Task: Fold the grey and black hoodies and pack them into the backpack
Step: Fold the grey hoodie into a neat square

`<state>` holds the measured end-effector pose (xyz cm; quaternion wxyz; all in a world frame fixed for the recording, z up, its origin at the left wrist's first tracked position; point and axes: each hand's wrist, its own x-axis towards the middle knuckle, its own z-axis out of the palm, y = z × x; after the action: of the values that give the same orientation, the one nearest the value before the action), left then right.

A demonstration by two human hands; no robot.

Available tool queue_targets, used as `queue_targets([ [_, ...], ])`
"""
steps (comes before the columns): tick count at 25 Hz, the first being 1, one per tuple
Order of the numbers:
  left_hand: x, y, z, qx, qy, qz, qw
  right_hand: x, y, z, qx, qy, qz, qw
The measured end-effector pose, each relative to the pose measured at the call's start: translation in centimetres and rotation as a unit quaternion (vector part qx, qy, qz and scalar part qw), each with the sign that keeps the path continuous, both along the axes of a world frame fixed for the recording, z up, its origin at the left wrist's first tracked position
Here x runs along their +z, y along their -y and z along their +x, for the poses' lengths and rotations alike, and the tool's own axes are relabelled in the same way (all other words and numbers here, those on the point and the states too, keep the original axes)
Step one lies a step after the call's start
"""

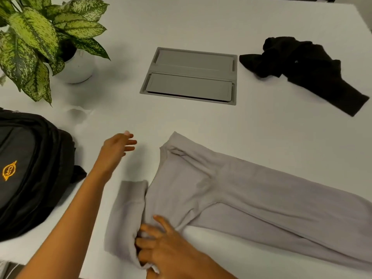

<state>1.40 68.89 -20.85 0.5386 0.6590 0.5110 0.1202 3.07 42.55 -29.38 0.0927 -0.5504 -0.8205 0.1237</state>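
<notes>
Folding entry, item one: grey hoodie (231,194), pale soft knit, lying on the desk (261,127) at 5 o'clock, one sleeve stretched toward 4 o'clock, a panel doubled over at 7 o'clock. Right hand (161,246) grasps the bunched fold at 6 o'clock. Left hand (116,146) is released, fingers straight, holding nothing. Best practice, I'd judge: pin the fold and smooth creases flat before folding again. Black hoodie (302,65): crumpled, 2 o'clock, untouched. Backpack (30,174): 9 o'clock.
</notes>
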Motion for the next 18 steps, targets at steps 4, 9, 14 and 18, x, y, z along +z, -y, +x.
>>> queue_targets([
  [4, -1.1, 3.6, 3.9, -0.139, -0.061, 0.042, 0.988, 1.6, 0.5, -0.1, 0.019, -0.036, -0.041, 0.998],
  [9, -2.7, 5.3, 8.9, -0.148, -0.083, 0.031, 0.985, 5.2, 0.3, 4.9, -0.113, -0.236, -0.018, 0.965],
  [14, -2.1, 5.0, 9.4, -0.105, -0.007, 0.101, 0.989, 2.9, -0.3, 18.6, -0.522, -0.153, 0.111, 0.832],
  [18, -3.4, 5.4, 7.7, -0.095, -0.117, 0.081, 0.985, -1.2, 0.4, 24.3, -0.61, -0.007, 0.0, 0.793],
])
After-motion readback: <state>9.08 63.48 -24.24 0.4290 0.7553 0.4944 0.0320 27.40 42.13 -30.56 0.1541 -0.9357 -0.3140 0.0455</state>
